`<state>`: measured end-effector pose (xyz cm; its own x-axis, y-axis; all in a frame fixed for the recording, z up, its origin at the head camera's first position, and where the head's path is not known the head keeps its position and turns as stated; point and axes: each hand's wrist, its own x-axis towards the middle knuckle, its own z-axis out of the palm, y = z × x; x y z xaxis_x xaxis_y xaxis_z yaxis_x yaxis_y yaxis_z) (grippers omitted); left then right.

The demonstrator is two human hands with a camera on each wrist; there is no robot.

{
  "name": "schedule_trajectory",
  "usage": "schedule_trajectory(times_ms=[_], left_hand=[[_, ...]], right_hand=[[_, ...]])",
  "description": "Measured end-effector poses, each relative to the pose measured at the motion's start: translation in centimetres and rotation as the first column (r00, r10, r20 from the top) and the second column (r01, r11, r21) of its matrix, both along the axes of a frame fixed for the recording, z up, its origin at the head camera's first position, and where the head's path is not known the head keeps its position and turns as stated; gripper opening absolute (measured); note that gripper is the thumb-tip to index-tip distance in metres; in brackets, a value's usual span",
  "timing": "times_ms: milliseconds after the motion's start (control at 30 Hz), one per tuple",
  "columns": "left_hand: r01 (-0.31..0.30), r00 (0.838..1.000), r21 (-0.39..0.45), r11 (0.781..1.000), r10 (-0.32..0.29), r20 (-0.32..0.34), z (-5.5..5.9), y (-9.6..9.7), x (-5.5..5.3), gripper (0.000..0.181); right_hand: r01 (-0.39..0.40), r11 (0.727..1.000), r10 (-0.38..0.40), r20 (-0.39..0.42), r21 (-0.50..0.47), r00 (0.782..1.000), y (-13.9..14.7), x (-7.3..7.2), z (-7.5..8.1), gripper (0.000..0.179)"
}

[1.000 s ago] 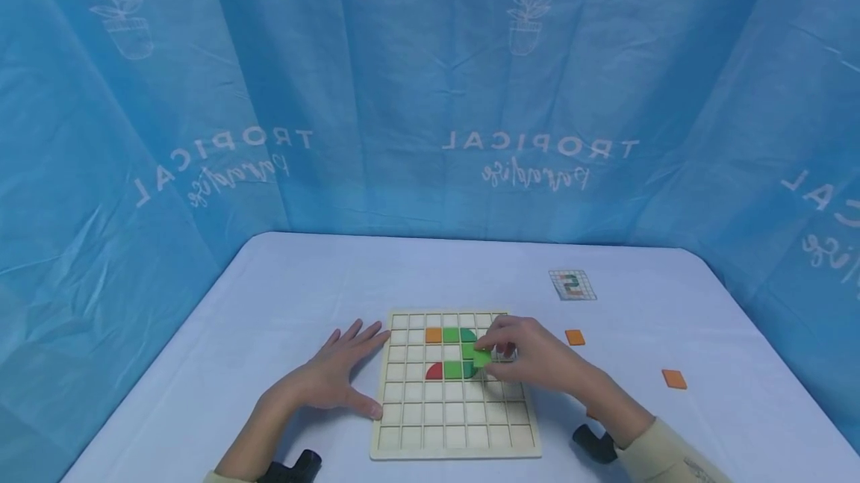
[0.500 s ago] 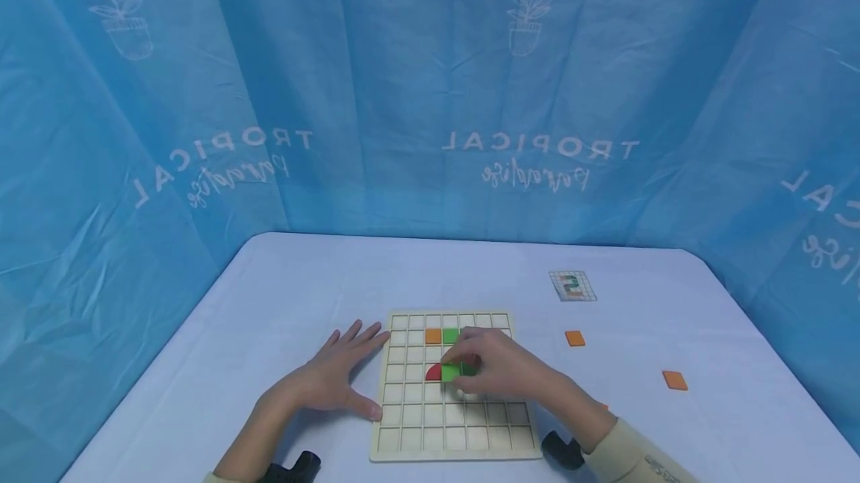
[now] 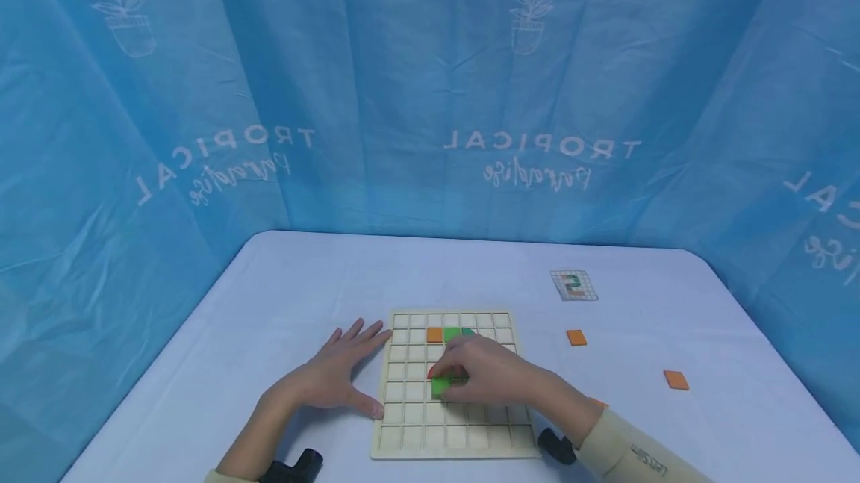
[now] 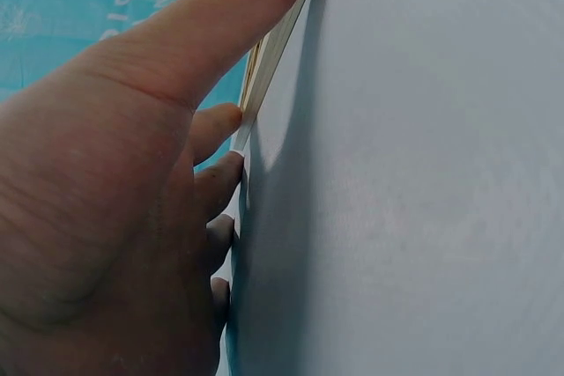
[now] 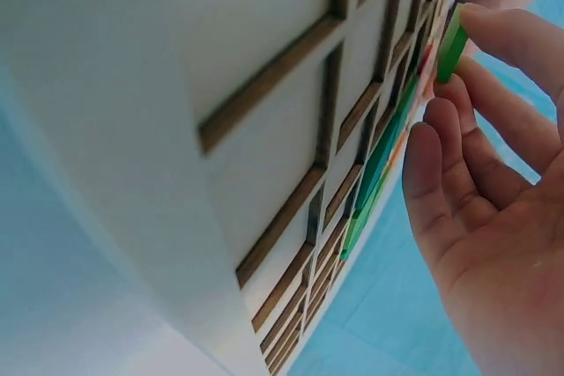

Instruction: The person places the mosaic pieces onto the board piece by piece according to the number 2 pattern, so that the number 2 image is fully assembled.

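A cream grid board [image 3: 457, 447] lies on the white table. My right hand [image 3: 493, 372] is over its middle, pinching a light green square tile [image 5: 453, 43] between thumb and finger; in the right wrist view the tile stands tilted, raised off the grid. On the board's far rows sit an orange tile [image 3: 434, 334], a green tile [image 3: 452, 333] and a partly covered dark green piece [image 3: 468, 331]. Only a sliver of a red piece [image 3: 431, 372] shows beside my fingers. My left hand [image 3: 329, 377] rests spread on the table, thumb and index fingertip at the board's left edge.
A small pattern card [image 3: 574, 285] with a grid design lies at the back right. Orange tiles [image 3: 576, 337] lie loose right of the board, one partly behind my right forearm. Blue curtain [image 3: 430, 95] surrounds the table's back and sides.
My right hand has moved left and toward the near side across the board, carrying the light green tile past the lower row of pieces. The left hand has stayed put.
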<state>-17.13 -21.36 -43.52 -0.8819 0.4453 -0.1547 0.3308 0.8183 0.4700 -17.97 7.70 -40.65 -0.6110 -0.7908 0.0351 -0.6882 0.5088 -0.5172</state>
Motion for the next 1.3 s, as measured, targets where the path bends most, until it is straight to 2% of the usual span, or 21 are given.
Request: schedule_trajectory(times_ms=[200, 400, 667, 767, 933, 1100, 1300], left_hand=[[-0.003, 1.0, 0.003, 1.0, 0.003, -0.005, 0.1, 0.0, 0.1, 0.12], [0.004, 1.0, 0.003, 1.0, -0.004, 0.002, 0.0, -0.2, 0.1, 0.12], [0.007, 1.0, -0.002, 1.0, -0.007, -0.009, -0.3, -0.3, 0.1, 0.121], [0.002, 1.0, -0.002, 1.0, -0.002, -0.009, -0.3, -0.2, 0.0, 0.12], [-0.006, 1.0, 0.004, 1.0, 0.006, -0.002, -0.4, 0.0, 0.0, 0.12], [-0.017, 1.0, -0.006, 1.0, 0.017, -0.003, -0.5, 0.0, -0.1, 0.121], [-0.022, 1.0, -0.003, 1.0, 0.022, -0.003, -0.4, -0.1, 0.0, 0.121]], right_hand=[[-0.015, 0.997, 0.015, -0.008, 0.076, 1.0, -0.6, 0.1, 0.1, 0.027], [-0.039, 0.995, 0.044, -0.051, 0.088, 0.998, -1.2, 0.1, -0.2, 0.024], [-0.015, 0.997, 0.019, -0.047, 0.076, 0.999, -1.4, 0.1, -0.4, 0.025], [0.002, 0.998, 0.001, -0.039, 0.068, 0.999, -0.9, 0.3, -0.2, 0.026], [0.064, 0.998, -0.065, 0.028, 0.02, 0.997, 0.7, 0.5, 0.0, 0.027], [0.13, 0.991, -0.127, 0.087, -0.031, 0.988, 2.6, 0.3, 0.0, 0.025], [0.197, 0.98, -0.191, 0.125, -0.037, 0.974, 4.6, -0.1, -0.4, 0.024]])
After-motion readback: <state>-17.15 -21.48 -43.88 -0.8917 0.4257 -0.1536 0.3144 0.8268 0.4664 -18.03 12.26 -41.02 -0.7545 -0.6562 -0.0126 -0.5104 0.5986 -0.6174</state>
